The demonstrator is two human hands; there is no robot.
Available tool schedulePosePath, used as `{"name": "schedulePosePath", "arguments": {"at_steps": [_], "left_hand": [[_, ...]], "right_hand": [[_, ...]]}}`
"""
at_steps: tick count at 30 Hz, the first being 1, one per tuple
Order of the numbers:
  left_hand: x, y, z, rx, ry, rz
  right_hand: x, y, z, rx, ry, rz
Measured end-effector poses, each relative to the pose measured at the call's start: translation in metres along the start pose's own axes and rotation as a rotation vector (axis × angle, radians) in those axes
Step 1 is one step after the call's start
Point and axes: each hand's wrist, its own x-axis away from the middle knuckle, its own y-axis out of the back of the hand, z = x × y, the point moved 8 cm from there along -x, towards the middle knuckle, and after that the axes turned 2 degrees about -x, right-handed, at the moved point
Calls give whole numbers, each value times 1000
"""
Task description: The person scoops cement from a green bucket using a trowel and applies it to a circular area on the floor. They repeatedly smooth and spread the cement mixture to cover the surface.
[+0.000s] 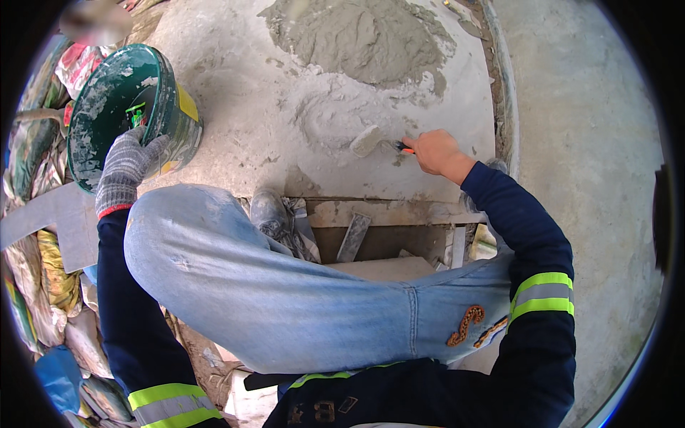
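My left hand, in a grey knitted glove, grips the near rim of a green bucket. Splashes of dried grey mortar coat the bucket's inside, and it tilts so that its mouth faces left. A small green object shows inside it, too unclear to name. My bare right hand is closed round the black and orange handle of a trowel. The trowel's mortar-caked blade rests on or just over a patch of pale grey powder. Beyond it a mound of wet mortar lies on the pale board.
Stuffed sacks and a grey flat panel crowd the left side. Below the board's near edge is a recess holding a loose grey strip, beside my boot. Smooth concrete floor stretches along the right.
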Motion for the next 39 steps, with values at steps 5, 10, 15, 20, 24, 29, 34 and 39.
{"name": "schedulePosePath", "arguments": {"at_steps": [5, 10, 15, 20, 24, 29, 34, 39], "left_hand": [[6, 3, 7, -11, 43, -24], [5, 1, 1, 110, -6, 17], [3, 4, 1, 42, 26, -4], [2, -1, 9, 53, 37, 7], [9, 6, -7, 69, 44, 13], [0, -2, 9, 94, 47, -17], [-4, -6, 5, 109, 20, -6], [0, -6, 17, 145, 56, 9]], "right_hand": [[10, 49, -16, 25, -3, -101], [-3, 81, -5, -108, 64, -303], [-58, 62, 19, -197, 41, -245], [-43, 27, -8, -262, -119, -103], [-21, -11, -14, -314, -150, 4], [4, -19, 17, -734, -235, 243], [15, -36, 33, -883, -251, 333], [26, 8, 20, -776, -234, 152]]}}
